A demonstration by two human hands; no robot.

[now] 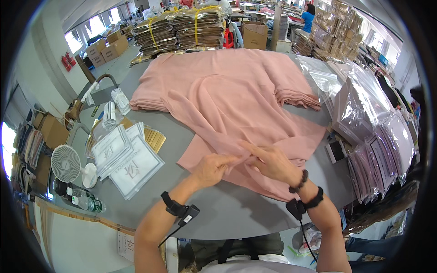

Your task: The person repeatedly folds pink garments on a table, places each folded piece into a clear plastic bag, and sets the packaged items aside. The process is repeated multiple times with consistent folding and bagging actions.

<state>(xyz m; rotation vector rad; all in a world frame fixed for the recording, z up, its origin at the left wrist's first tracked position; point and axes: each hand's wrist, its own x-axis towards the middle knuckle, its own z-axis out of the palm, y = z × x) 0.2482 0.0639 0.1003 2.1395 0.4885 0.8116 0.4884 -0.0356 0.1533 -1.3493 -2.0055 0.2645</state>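
Note:
A loose pink garment (235, 105) lies spread and rumpled before me on the grey table (191, 218). Its upper end rests over a neat stack of folded pink garments (150, 102). Near the garment's lower part, my left hand (211, 169) pinches the thin fabric between thumb and bent fingers. Close beside it, my right hand (275, 165) is at the same cloth with its index finger stretched out. Blur and folds hide whether the right fingers grip the fabric. Both wrists carry black straps with small devices.
Printed zip bags (136, 170) lie left, near a white fan (66, 163) and plastic bottles (88, 203). Clear-wrapped pink garments (372, 163) pile up at the right, below glossy plastic bags (362, 99). Strapped bundles (196, 29) stand behind. A person in blue (308, 21) is far back.

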